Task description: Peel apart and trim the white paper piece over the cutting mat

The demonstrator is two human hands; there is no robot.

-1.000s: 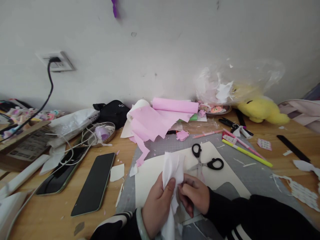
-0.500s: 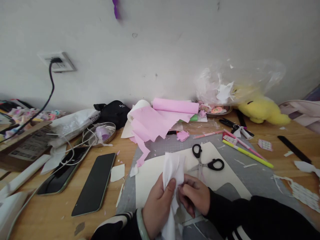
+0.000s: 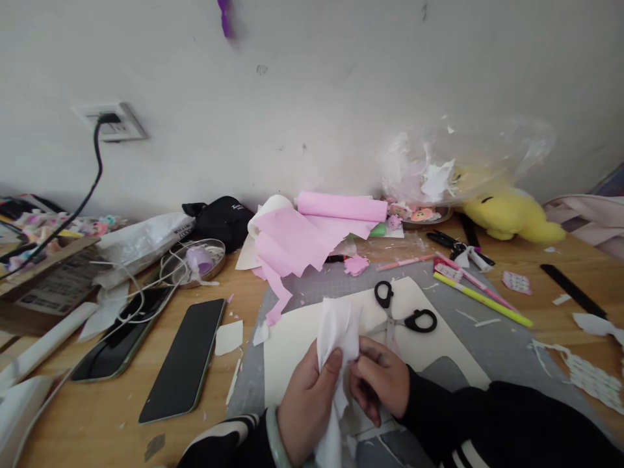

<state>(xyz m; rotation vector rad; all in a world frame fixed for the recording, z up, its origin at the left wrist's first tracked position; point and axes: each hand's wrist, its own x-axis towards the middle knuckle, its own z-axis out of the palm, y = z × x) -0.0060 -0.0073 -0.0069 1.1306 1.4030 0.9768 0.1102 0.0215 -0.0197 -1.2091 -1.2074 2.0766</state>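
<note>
A folded sheet of thin white paper (image 3: 338,322), perhaps crepe paper, stands upright between my hands. My left hand (image 3: 311,396) is closed round it, thumb on the front. At the paper's right edge, my right hand (image 3: 380,377) pinches with bent fingers; the fingertips are partly hidden. Black-handled scissors (image 3: 390,318) lie open just beyond my right hand. Beneath them rests a cream sheet of card (image 3: 292,331), with a cut-out near my right wrist, on a grey cutting mat (image 3: 312,286).
Pink crepe paper (image 3: 302,240) and its roll (image 3: 341,207) lie at the back. Two phones, one a black phone (image 3: 185,364), lie to the left. A yellow marker (image 3: 482,299) and other pens are to the right. A yellow plush toy (image 3: 511,211) sits by the wall.
Hardly anything differs. Both hands keep their hold on the white paper, and the right fingers shift very slightly at its edge.
</note>
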